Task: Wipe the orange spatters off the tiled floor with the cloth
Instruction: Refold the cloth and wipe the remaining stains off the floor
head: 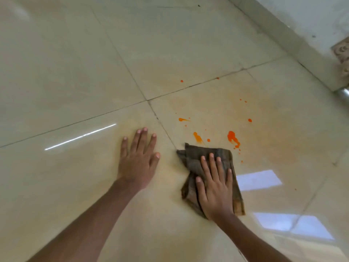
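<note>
A folded brown cloth [194,159] lies flat on the glossy cream tiled floor [75,82]. My right hand [215,188] presses on it with straight, spread fingers. Just beyond the cloth's far edge lie orange spatters: a large blot [232,137], a streak [197,137] and a smear [182,119]. Small orange drops are scattered farther out, up to a grout line [181,81]. My left hand [137,157] rests flat on the bare tile to the left of the cloth, fingers spread, holding nothing.
A pale wall base [294,42] runs along the upper right, with a patterned piece [342,52] at its edge. A faint yellowish haze tints the tiles around the spatters. Bright window reflections [258,179] lie right of the cloth.
</note>
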